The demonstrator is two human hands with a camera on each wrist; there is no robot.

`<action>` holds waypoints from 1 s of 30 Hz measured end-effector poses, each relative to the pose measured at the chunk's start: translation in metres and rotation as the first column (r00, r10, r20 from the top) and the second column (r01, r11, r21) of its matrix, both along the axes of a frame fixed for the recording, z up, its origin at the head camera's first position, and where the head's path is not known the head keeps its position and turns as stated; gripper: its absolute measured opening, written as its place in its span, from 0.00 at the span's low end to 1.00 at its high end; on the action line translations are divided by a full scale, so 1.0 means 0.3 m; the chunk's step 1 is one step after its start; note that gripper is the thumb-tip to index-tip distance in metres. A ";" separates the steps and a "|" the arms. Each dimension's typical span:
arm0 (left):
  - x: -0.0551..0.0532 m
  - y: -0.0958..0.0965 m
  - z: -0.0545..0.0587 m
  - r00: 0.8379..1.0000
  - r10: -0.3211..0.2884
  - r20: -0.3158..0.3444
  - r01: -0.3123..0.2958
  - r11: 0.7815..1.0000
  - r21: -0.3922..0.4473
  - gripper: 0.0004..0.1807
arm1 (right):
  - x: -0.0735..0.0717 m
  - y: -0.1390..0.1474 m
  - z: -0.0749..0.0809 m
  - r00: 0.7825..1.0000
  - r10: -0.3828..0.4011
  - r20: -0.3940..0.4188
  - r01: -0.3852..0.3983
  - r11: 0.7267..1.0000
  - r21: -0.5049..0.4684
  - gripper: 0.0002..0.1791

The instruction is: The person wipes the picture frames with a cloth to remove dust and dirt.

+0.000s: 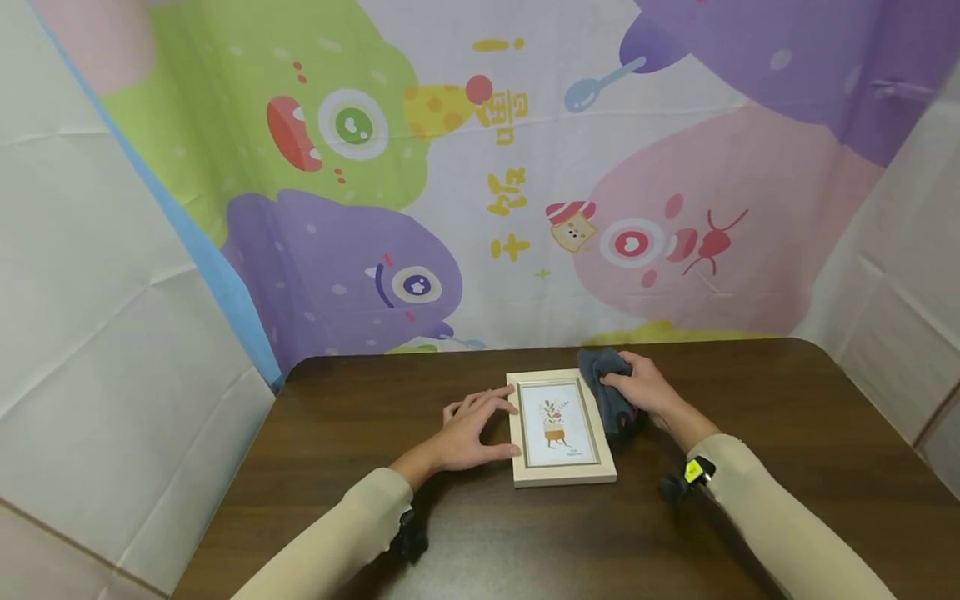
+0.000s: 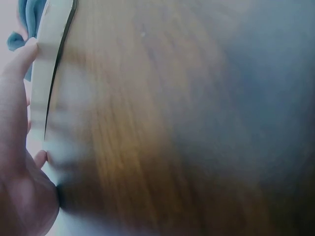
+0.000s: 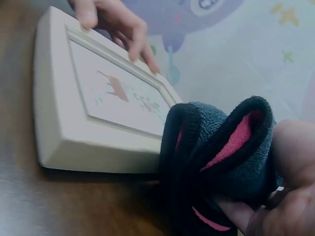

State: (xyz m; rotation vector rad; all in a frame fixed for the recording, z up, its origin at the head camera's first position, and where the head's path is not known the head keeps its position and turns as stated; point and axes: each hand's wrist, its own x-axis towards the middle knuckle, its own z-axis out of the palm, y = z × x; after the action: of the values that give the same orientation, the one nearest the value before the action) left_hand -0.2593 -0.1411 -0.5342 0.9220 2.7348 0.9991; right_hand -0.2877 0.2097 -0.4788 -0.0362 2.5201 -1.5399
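A cream picture frame [image 1: 564,481] lies on the brown table, holding a print [image 1: 577,408] of a plant in an orange, legged pot. On its left border rest the fingertips and thumb of my left hand [image 1: 468,433], spread apart along that side. My right hand [image 1: 641,390] grips a bunched dark grey cloth [image 1: 603,392] at the upper right side of the frame. The right wrist view shows the cloth [image 3: 221,142] folded over, pink inside with black edging, right against the frame's side. In the left wrist view the left thumb [image 2: 24,59] reaches the frame edge [image 2: 49,54].
The dark wooden table [image 1: 360,400] ends at a cloth backdrop [image 1: 517,308] with cartoon monsters. Pale panels [image 1: 112,333] stand on the left and right. Each wrist carries a small black camera [image 1: 408,537].
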 end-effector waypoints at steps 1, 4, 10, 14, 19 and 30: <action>0.000 0.000 0.001 1.000 0.000 0.000 0.000 1.000 -0.001 0.34 | -0.011 0.001 -0.002 1.000 0.000 0.007 0.000 1.000 -0.006 0.32; -0.004 -0.001 -0.003 1.000 -0.001 -0.004 0.001 1.000 -0.007 0.34 | -0.034 0.002 -0.005 0.999 -0.005 0.037 0.006 1.000 -0.014 0.34; -0.003 -0.001 -0.005 1.000 -0.003 0.013 0.003 1.000 0.010 0.34 | -0.046 -0.001 -0.006 0.998 -0.017 0.067 0.018 1.000 -0.023 0.36; 0.002 0.001 0.015 0.999 0.007 0.043 -0.007 1.000 -0.010 0.33 | -0.044 -0.002 -0.008 0.998 -0.015 0.064 0.016 1.000 -0.019 0.36; 0.011 0.006 0.042 0.999 0.009 0.048 -0.006 0.998 -0.058 0.32 | -0.032 -0.003 -0.007 0.999 -0.003 0.051 0.003 1.000 -0.006 0.36; 0.012 0.008 0.042 0.999 0.013 0.038 -0.010 0.998 -0.062 0.33 | 0.010 -0.006 -0.018 1.000 0.020 -0.015 -0.019 0.999 0.043 0.28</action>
State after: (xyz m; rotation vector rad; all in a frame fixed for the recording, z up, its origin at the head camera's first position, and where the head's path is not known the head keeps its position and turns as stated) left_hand -0.2558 -0.1386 -0.5216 0.8694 2.7255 0.9189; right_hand -0.2848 0.2078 -0.4840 -0.0671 2.5567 -1.4831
